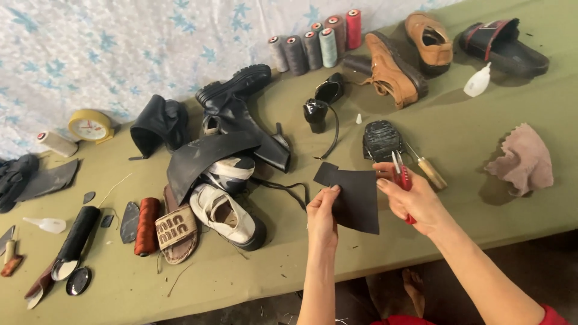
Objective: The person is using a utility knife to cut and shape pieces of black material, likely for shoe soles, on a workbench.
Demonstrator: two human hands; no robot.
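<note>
Both hands meet over the near edge of the table point(457, 138). The left hand point(323, 218) pinches the lower left edge of a dark, flat sheet of leather or rubber point(355, 195), thumb on the front and fingers behind, holding it up off the cloth. The right hand point(412, 198) is closed around a pair of red-handled scissors point(400, 174), whose blades point up beside the sheet's right edge; I cannot tell whether the blades have bitten into it yet.

This looks like the cutting step, at or near its start, since the sheet appears whole apart from a notch at its top left. A clean cut would call for the sheet held taut and the blades lined up on its edge.

Just behind the hands lie a black ridged sole piece point(381, 139) and a wooden-handled awl point(427, 170). A pile of shoes and a black boot point(241, 114) sits to the left, 6 thread cones point(316, 45) stand at the back, and a pinkish scrap point(525, 161) lies to the right.
</note>
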